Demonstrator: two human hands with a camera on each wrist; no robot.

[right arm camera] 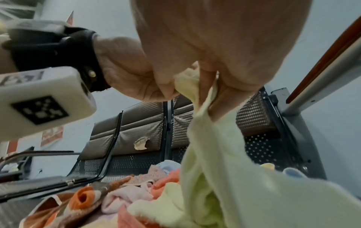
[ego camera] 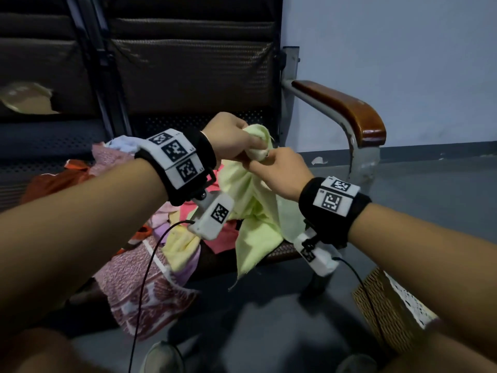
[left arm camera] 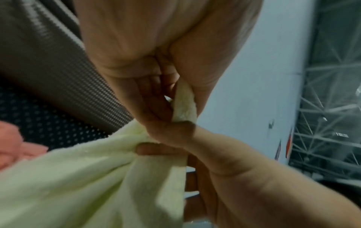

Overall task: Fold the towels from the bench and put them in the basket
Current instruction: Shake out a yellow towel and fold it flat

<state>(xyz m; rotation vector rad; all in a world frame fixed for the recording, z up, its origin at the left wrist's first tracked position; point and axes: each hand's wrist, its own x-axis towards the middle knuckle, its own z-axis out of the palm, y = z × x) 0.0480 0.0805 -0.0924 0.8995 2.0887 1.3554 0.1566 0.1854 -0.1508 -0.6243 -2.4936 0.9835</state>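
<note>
Hands meet above bench [ego camera: 338, 109]: left hand [ego camera: 231, 135] and right hand [ego camera: 279, 170] both pinch pale green towel [ego camera: 255, 211], hanging bunched.

Fuzzy cloth towel [ego camera: 255, 211], glossy wooden armrest [ego camera: 347, 109], woven wicker basket [ego camera: 382, 313].

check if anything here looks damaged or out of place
The bench backrest has a torn hole showing pale padding, left of the towel pile. One patterned towel droops off the seat edge toward the floor. The left hand and right hand hold the light green towel bunched.
</note>
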